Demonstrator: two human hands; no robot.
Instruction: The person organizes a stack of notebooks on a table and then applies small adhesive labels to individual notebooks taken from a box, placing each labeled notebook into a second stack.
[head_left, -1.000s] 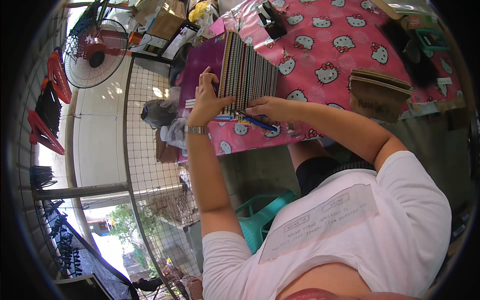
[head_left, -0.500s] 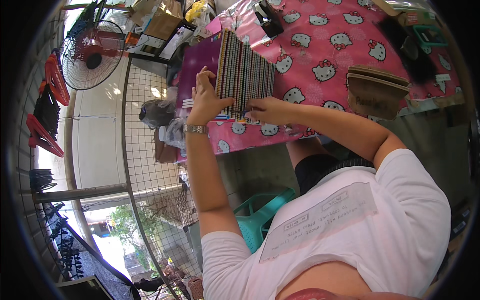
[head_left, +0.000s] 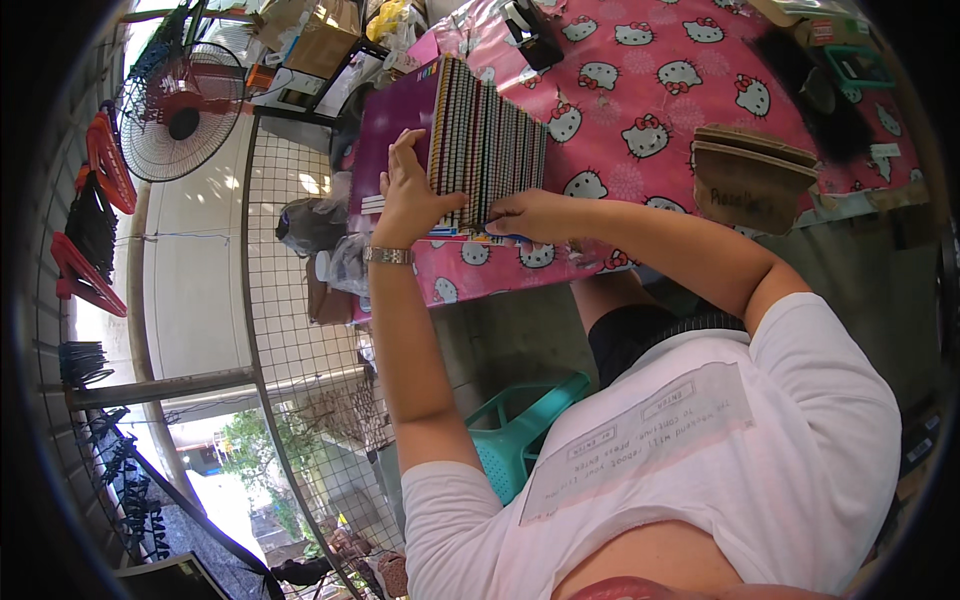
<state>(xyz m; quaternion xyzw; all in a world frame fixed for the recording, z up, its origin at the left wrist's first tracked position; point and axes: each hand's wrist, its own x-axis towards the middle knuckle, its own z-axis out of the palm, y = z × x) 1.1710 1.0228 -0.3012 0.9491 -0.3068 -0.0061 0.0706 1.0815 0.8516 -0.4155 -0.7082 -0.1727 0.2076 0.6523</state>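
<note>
A stack of spiral-bound notebooks (head_left: 490,135) stands on the table, its coil bindings lined up side by side. The end notebook has a purple cover (head_left: 400,120). Against that cover rests my left hand (head_left: 408,205), fingers stretched, its thumb reaching across the lower coils. My right hand (head_left: 530,215) is closed at the stack's near lower edge, fingertips pinching a notebook among the coils. A blue edge shows just under those fingers; the exact grip is partly hidden.
A pink patterned cloth covers the table (head_left: 600,130). On it are a black tape dispenser (head_left: 532,38) and folded brown cardboard (head_left: 752,180). A fan (head_left: 183,122) stands left, beside wire mesh (head_left: 290,250). A green plastic stool (head_left: 510,440) is below the table edge.
My right hand's fingers have shifted slightly at the lower edge of the stack, and more of a blue edge shows beneath them. My left hand stays against the purple cover.
</note>
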